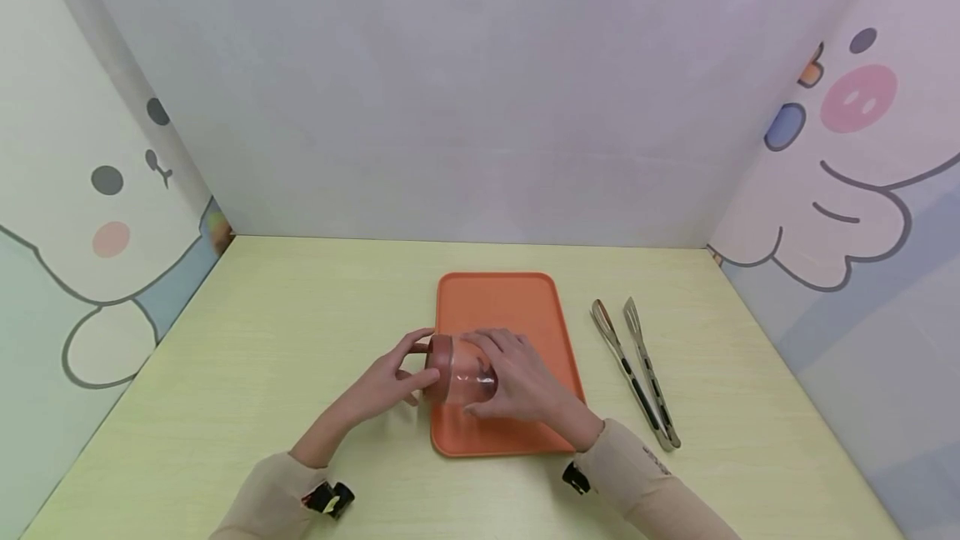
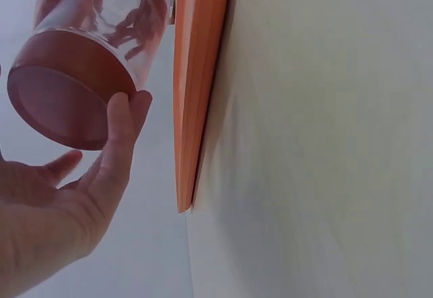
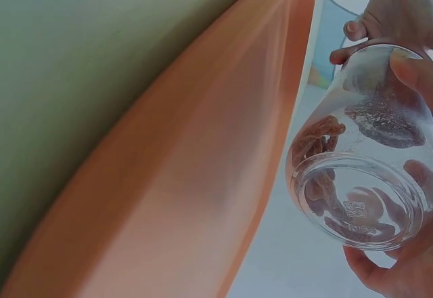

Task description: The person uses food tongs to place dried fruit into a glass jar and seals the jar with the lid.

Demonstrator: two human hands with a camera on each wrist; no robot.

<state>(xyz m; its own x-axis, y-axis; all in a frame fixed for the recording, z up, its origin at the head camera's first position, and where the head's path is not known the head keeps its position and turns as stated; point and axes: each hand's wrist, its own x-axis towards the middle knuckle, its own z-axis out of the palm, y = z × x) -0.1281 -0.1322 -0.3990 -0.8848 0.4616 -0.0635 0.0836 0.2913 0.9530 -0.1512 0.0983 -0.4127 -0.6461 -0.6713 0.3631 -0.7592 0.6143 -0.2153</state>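
A clear jar (image 1: 471, 380) with a reddish-brown lid (image 1: 438, 369) is held on its side over the orange tray (image 1: 495, 302). Brown, wrinkled pieces (image 3: 318, 142) and a darker lump (image 3: 385, 123) show through its wall in the right wrist view. My right hand (image 1: 521, 377) grips the jar's body near its base. At the other end, my left hand (image 1: 390, 377) holds the lid between thumb and fingers. In the left wrist view, the lid (image 2: 67, 88) sits on the jar, with fingertips (image 2: 122, 105) against its rim.
Right of the tray, a pair of metal tongs (image 1: 637, 373) with black grips lies spread on the pale wooden table (image 1: 322, 298). A grey panel (image 1: 465, 107) stands behind the table, and cartoon-printed panels (image 1: 112, 215) flank it.
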